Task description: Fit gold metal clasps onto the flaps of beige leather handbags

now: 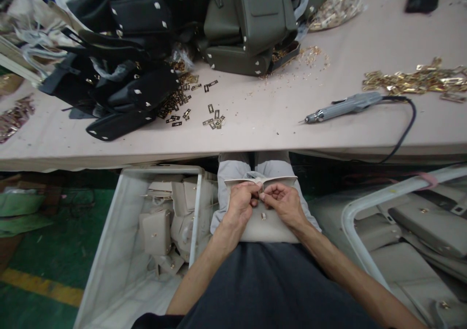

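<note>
A light beige handbag (270, 233) lies across my lap, with a small metal fitting (263, 216) on its face. Over its upper part, my left hand (243, 199) is closed, thumb and fingers gripping the bag's edge. Close against it, my right hand (282, 200) is pinched, fingertips meeting the left ones at the middle of the bag. Whatever small piece sits between the right fingertips is too small to make out. On the table beyond lies a grey electric screwdriver (339, 108) with its bit pointing left.
Black bags (134, 91) and dark green bags (251, 27) are piled on the table (255, 134). Gold metal plates (416, 78) lie at right, dark ones (215, 117) nearer the middle. A white bin (109, 241) at left and a white-rimmed container (352, 222) at right hold beige bags.
</note>
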`<state>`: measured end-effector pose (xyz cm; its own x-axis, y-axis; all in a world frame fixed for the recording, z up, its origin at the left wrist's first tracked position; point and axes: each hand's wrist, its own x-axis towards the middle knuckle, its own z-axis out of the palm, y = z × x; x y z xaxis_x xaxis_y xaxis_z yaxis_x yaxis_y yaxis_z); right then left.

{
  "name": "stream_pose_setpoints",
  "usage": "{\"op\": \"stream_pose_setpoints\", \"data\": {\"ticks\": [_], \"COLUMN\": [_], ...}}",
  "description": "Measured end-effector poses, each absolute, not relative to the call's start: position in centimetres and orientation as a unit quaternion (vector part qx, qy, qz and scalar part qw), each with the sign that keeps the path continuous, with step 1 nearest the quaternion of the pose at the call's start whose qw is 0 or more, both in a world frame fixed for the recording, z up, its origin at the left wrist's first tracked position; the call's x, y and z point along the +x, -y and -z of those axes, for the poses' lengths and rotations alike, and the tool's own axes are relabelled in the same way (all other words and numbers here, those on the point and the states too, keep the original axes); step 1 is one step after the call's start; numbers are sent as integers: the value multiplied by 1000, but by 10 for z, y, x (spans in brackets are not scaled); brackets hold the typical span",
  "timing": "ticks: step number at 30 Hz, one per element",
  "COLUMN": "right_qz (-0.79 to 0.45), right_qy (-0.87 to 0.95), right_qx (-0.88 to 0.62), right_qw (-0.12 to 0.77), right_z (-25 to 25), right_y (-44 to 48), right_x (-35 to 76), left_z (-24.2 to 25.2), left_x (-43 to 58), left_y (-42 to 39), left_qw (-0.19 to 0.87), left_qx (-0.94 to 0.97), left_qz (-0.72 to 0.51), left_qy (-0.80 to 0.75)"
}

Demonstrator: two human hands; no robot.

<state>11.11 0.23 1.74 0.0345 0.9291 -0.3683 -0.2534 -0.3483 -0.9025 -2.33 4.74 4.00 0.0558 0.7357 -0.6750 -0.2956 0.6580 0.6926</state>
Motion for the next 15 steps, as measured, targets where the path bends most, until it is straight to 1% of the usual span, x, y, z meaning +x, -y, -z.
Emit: {"op": "stream_pose_setpoints", "data": {"ticks": [8, 15], "right_qz": [-679, -710], "right_qy": [288, 273], "right_qx": [-500, -452], "right_qw": [454, 466], "right_z": [-12, -8], "right_y": [-4, -6], "right_x": [117, 119], "left_z": [-32, -29], "left_x": [-26, -30], "left_y": [-49, -53], "left_qw": [713, 733], "left_qx": [193, 202], "left_qz": [-355, -339], "left_qy": [-573, -554]}}
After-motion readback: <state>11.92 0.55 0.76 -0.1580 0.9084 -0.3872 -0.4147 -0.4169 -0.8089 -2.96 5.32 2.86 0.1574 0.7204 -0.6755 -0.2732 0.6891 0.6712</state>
